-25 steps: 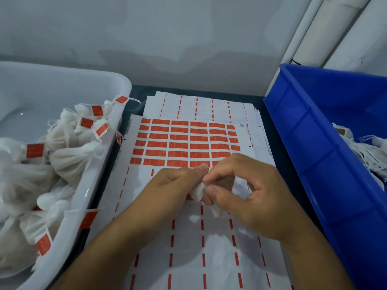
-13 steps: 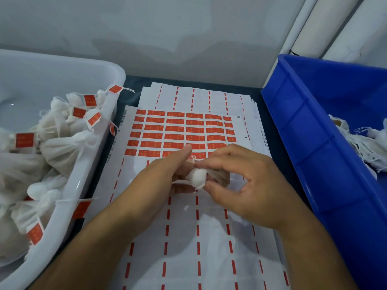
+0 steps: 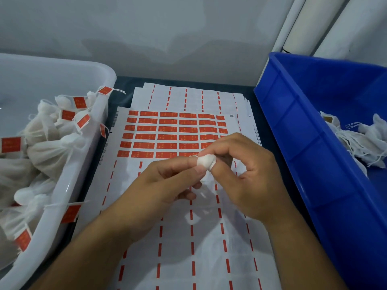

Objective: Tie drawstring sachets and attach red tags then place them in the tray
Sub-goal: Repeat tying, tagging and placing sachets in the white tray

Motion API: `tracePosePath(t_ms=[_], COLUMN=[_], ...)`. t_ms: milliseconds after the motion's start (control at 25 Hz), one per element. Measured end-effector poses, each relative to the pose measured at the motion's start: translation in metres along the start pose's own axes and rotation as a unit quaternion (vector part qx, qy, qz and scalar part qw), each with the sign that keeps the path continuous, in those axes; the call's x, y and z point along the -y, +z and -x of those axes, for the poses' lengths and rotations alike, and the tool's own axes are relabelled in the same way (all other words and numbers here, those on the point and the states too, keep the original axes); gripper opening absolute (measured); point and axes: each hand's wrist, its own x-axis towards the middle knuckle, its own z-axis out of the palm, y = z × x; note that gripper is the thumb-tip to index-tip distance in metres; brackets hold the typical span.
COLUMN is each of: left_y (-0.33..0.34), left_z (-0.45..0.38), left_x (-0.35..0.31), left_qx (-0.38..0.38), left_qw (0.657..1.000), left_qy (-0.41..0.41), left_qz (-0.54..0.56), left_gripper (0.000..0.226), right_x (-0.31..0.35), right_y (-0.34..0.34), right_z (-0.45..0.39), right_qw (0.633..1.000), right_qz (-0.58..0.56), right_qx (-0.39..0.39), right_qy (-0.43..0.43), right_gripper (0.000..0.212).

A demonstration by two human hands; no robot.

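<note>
Two bare hands meet above a sheet of red labels on the bench (image 3: pixel 127 80), both working one small white sachet (image 3: pixel 206 162). The left hand (image 3: pixel 165 185) comes in from the lower left, its thumb and forefinger pinching the near-left side of the cloth bundle; the right hand (image 3: pixel 247 174) curls over from the right, thumb and forefinger closed on the sachet's far-right side, its other fingers folded loosely beneath. The sachet sits squarely between the two sets of fingertips, held clear of the paper; its long axis appears to run left to right, though it is too bunched to be sure, and its drawstring cannot be made out. Neither hand is plainly nearer. Directly beyond the fingers lies the label sheet (image 3: pixel 167 132), whose remaining rows of red tags (image 3: pixel 167 145) begin just past the sachet, so the next reach is probably a short one forward. Farther left, the white tray (image 3: pixel 79 174) holds a heap of tied, tagged sachets (image 3: pixel 52 151), well apart from the hands; a finished piece would have to travel left to join them. To the right, a blue bin (image 3: pixel 303 143) keeps untagged sachets (image 3: pixel 360 141). Empty sheets (image 3: pixel 188 97) lie stacked at the far end.
</note>
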Motion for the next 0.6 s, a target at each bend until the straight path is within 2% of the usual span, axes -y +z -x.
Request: tracePosePath(t_ms=[280, 520, 600], left_y=[-0.005, -0.002, -0.005], left_z=[0.003, -0.001, -0.003], left_x=[-0.002, 0.002, 0.002], left_qx=[0.001, -0.080, -0.087], left_qw=[0.997, 0.989, 0.984], left_qy=[-0.007, 0.125, 0.153], left_qz=[0.079, -0.017, -0.034], left_gripper=[0.034, 0.023, 0.019], right_x=[0.007, 0.011, 0.012], right_y=[0.005, 0.010, 0.013], right_z=[-0.003, -0.002, -0.002], right_qw=[0.996, 0.994, 0.992], right_qz=[-0.085, -0.104, -0.106], right_qx=[0.004, -0.012, -0.016], right_qy=[-0.007, 0.036, 0.062], right_gripper=[0.008, 0.010, 0.007])
